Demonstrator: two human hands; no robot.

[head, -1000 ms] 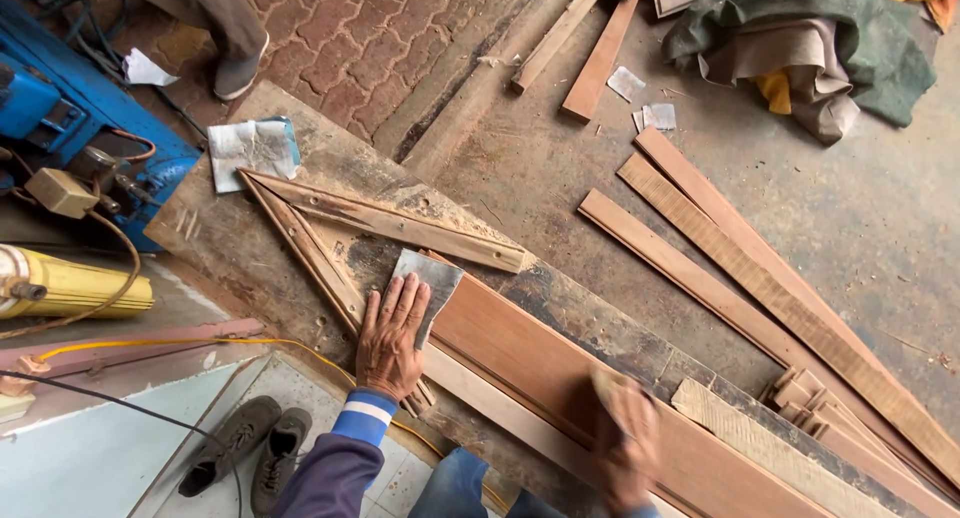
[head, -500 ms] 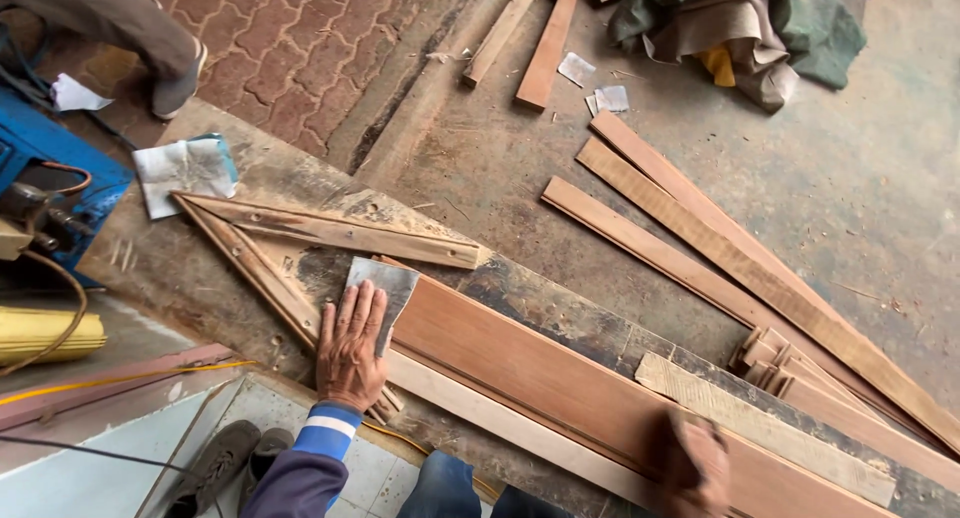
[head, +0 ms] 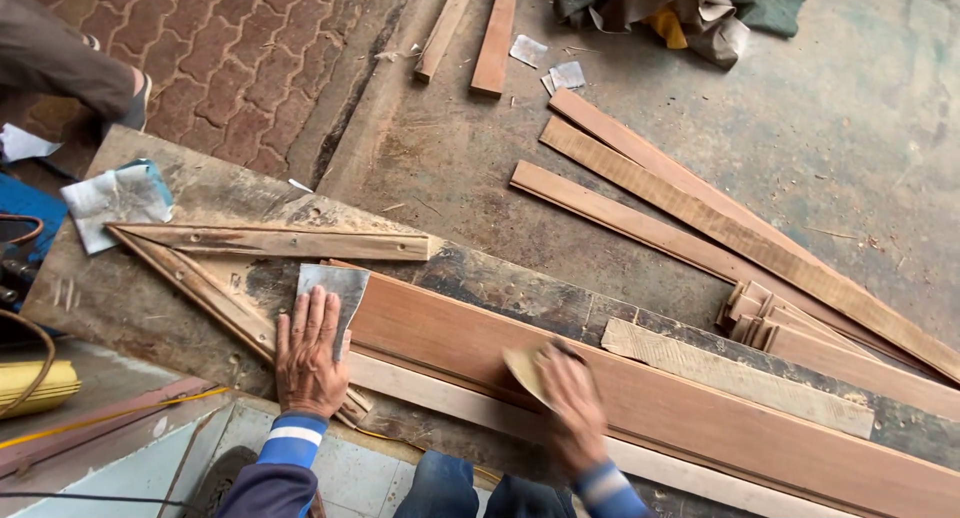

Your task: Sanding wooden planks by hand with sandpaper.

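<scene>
A long reddish-brown plank (head: 640, 398) lies along a worn workbench (head: 180, 308). My left hand (head: 308, 353) lies flat on the plank's near end, fingers spread over a grey sheet of sandpaper (head: 335, 283). My right hand (head: 570, 403), blurred with motion, presses a tan piece of sandpaper (head: 525, 368) against the plank's face near its middle. A paler strip of wood (head: 480, 403) runs along the plank's near edge.
A wooden V-shaped stop (head: 250, 248) is fixed to the bench. A rough short board (head: 735, 376) rests on the plank's far edge. Loose planks (head: 690, 218) and small stacked blocks (head: 755, 313) lie on the concrete floor. Another person's leg (head: 60, 63) stands top left. A yellow tool (head: 30, 386) sits left.
My right hand has slid back left along the plank from the right, after sliding right before. The view has drifted right. My left hand stays pressed on the plank's end.
</scene>
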